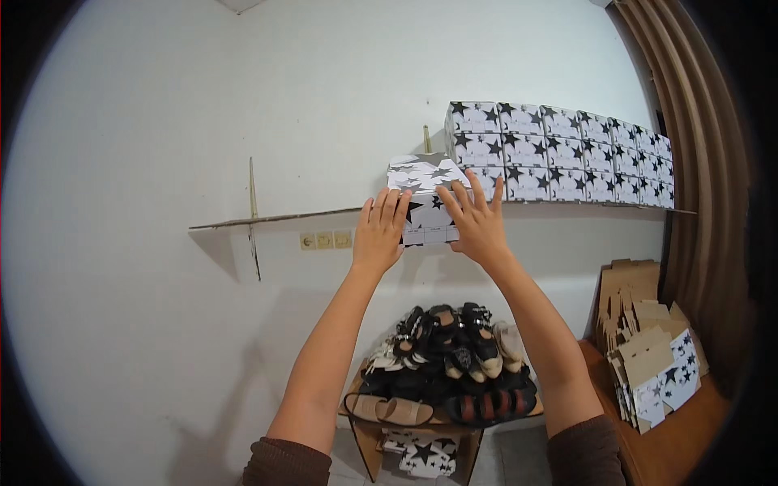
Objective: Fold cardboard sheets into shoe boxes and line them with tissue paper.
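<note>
The shoe box (427,198) is white cardboard printed with black and grey stars of different sizes. It is closed, with its lid on. It sits on the thin wall shelf (275,217), at the left end of the row of similar boxes, and its short end face looks toward the camera. This face has a small pale label along its lower edge. The box is turned a little, so the lid top and a part of one side are also visible. Its right side is just beside the stacked boxes; whether they touch, I cannot tell. Both palms lie flat against its front face.
</note>
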A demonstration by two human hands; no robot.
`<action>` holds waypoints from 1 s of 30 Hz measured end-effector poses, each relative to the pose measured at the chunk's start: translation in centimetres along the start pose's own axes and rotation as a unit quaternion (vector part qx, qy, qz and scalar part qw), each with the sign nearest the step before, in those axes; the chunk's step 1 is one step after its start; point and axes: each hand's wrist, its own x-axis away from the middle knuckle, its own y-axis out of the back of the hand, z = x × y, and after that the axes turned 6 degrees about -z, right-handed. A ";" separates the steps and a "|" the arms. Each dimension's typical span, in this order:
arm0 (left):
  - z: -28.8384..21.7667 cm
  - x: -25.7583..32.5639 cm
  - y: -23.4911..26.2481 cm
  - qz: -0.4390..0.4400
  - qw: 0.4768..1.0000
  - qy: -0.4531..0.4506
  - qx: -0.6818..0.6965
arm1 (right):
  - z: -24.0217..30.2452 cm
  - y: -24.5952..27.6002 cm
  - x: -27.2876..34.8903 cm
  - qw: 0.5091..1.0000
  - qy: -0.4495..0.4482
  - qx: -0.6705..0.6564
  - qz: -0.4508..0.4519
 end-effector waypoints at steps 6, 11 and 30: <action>3.2 -5.2 -7.1 0.008 0.997 0.024 -0.072 | -2.8 -7.3 -6.0 0.998 0.004 0.043 0.037; 4.8 -6.6 -13.2 0.051 0.996 0.051 -0.057 | -4.2 -12.6 -8.0 0.994 0.009 0.051 0.094; 5.4 -6.6 -21.9 0.092 0.995 0.043 0.010 | -7.1 -21.5 -7.3 0.989 -0.007 -0.017 0.148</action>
